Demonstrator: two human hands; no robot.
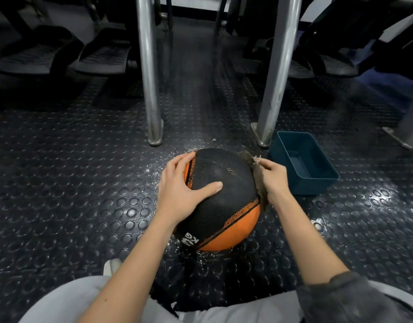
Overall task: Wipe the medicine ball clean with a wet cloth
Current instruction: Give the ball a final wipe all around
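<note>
Looking heavy, the medicine ball [224,183] takes the left hand [180,190] spread on top, the right hand [274,180] pinching the limp cloth [260,187].

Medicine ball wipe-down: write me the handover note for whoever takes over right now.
Left hand: open, fingers spread on the upper left of the medicine ball, steadying it.
Right hand: grips the cloth and presses it on the ball's right side.
The ball sits on the studded floor; the teal tub stands just right of it.
Done: wiping is under way; droplets speckle the floor round the ball.
Left: how much is clean cannot be told; wipe the rest, underside included.
</note>
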